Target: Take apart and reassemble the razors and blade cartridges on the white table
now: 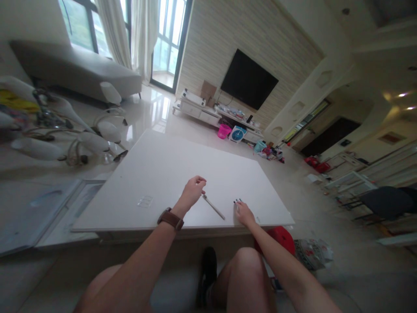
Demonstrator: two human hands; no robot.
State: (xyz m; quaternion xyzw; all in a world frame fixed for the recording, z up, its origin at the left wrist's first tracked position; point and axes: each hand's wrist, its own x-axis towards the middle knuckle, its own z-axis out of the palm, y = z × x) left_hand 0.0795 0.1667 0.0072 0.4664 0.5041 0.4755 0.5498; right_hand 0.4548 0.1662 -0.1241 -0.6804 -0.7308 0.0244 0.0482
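Above the white tabletop (156, 169), my left hand (193, 191) is curled, with its thumb apart from the fingers and nothing seen between them. A brown-strapped watch is on that wrist. Just below the thumb is the dark end of a slim, pale, pen-like stick (215, 208), which lies slanting on the table. To the right, my right hand (244, 214) is closed at the table's near side around small, thin pieces with dark tips (237, 200). Their kind is too small to make out. A flat clear plastic piece (145, 201) lies left of my left hand.
A lamp with several white shades (39, 148) stands left of the table. Below its right near corner are a red round object (282, 240) and a printed plastic bag (314, 253). Across the floor are a pink basket (224, 131) and a television (249, 79).
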